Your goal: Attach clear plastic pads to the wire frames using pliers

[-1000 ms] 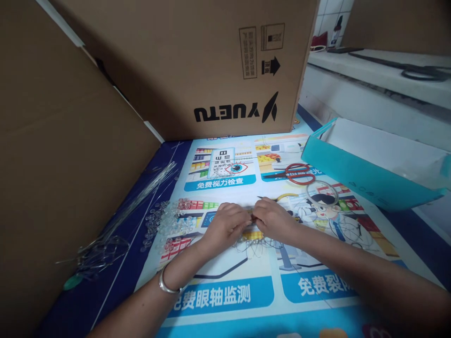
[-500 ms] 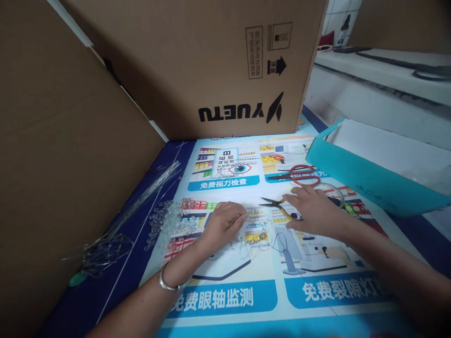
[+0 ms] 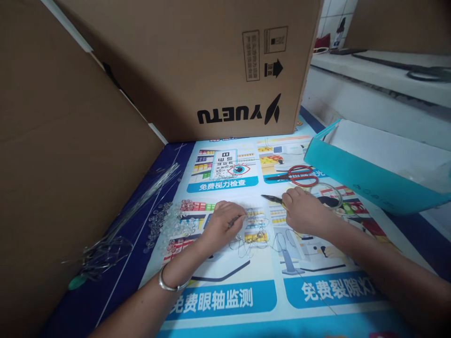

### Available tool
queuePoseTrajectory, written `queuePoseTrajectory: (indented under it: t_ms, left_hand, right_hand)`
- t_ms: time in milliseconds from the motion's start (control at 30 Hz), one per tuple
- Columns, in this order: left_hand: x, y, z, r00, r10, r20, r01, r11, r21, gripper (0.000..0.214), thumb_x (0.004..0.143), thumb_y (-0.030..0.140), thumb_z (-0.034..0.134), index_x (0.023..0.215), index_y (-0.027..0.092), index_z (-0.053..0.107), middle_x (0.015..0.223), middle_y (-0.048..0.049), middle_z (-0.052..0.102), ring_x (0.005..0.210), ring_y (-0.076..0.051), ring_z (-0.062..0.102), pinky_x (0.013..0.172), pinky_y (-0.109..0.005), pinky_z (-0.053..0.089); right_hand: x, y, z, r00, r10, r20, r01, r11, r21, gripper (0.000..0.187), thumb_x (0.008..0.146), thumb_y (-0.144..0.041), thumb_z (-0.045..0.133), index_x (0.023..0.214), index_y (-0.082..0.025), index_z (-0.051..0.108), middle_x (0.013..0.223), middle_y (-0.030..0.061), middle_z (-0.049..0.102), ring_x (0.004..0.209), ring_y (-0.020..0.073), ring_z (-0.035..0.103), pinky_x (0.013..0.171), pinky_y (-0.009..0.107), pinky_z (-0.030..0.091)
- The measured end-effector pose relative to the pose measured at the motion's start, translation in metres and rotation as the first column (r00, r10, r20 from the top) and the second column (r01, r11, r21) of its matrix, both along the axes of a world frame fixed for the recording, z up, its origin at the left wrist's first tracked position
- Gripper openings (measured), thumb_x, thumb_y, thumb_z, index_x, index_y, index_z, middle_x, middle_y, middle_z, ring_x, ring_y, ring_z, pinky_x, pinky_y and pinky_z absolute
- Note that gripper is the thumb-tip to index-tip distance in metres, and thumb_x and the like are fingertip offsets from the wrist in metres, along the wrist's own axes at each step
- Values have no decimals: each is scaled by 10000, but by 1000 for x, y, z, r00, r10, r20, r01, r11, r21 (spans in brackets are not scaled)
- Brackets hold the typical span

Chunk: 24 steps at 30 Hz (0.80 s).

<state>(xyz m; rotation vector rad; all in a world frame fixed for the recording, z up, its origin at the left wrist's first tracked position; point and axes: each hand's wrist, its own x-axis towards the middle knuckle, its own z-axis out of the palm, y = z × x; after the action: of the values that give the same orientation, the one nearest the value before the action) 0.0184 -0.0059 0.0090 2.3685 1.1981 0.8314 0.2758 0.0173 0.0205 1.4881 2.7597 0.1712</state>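
My left hand point(image 3: 224, 223) is pinched on a thin wire, its fingertips pressed together. Loops of fine beaded wire point(image 3: 260, 236) trail over the printed mat just right of it. Clear and pinkish beads point(image 3: 176, 227) lie loose to the left of that hand. My right hand point(image 3: 306, 212) is wrapped round the yellow handles of needle-nose pliers point(image 3: 273, 199), whose dark jaws look closed and point left. Most of the handles are hidden in the palm. Scissors with red handles point(image 3: 305, 175) lie just beyond the right hand, and a wire coil point(image 3: 338, 196) sits beside it.
Tall cardboard panels point(image 3: 169, 61) stand at the left and back. A bundle of straight wires point(image 3: 150, 190) lies along the left panel. An open teal box point(image 3: 373, 180) is at the right. Behind it, a pale ledge point(image 3: 380, 70) carries a dark tool.
My right hand has closed round the pliers, whose spread handles and jaws have come together. The left hand keeps its pinch in nearly the same place.
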Motion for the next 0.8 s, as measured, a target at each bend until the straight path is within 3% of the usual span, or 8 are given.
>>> queuePoseTrajectory:
  t_ms: [167, 367, 500, 800]
  left_hand:
    - [0, 0, 2, 999, -15, -30, 16, 1000, 8, 145, 862, 196, 412, 832, 193, 554, 841, -28, 628, 830, -153, 553, 854, -352, 354]
    - [0, 0, 1, 995, -20, -93, 23, 999, 33, 158, 860, 176, 405, 861, 192, 562, 834, -30, 624, 822, -157, 541, 833, -344, 350]
    - [0, 0, 1, 994, -23, -104, 28, 998, 50, 153, 864, 171, 399, 862, 189, 550, 842, -31, 620, 831, -158, 533, 836, -347, 344]
    - [2, -1, -5, 993, 3, -116, 5, 998, 69, 158, 879, 189, 381, 851, 186, 537, 819, -42, 603, 817, -167, 521, 812, -350, 357]
  right_hand:
    - [-3, 2, -1, 997, -39, -69, 39, 999, -7, 279, 815, -210, 417, 1052, -102, 516, 936, 159, 538, 904, 271, 468, 747, 371, 380]
    - [-9, -11, 17, 972, 126, -200, -141, 988, -65, 273, 867, -327, 404, 1034, -166, 546, 945, 114, 521, 940, 240, 447, 768, 342, 383]
    - [-13, -16, 17, 964, 185, -191, -207, 973, -102, 227, 854, -318, 428, 947, -168, 571, 889, 101, 514, 891, 228, 447, 768, 352, 376]
    - [-14, -17, 12, 967, 187, -175, -206, 974, -94, 233, 843, -321, 448, 964, -175, 583, 888, 100, 517, 898, 233, 445, 778, 364, 369]
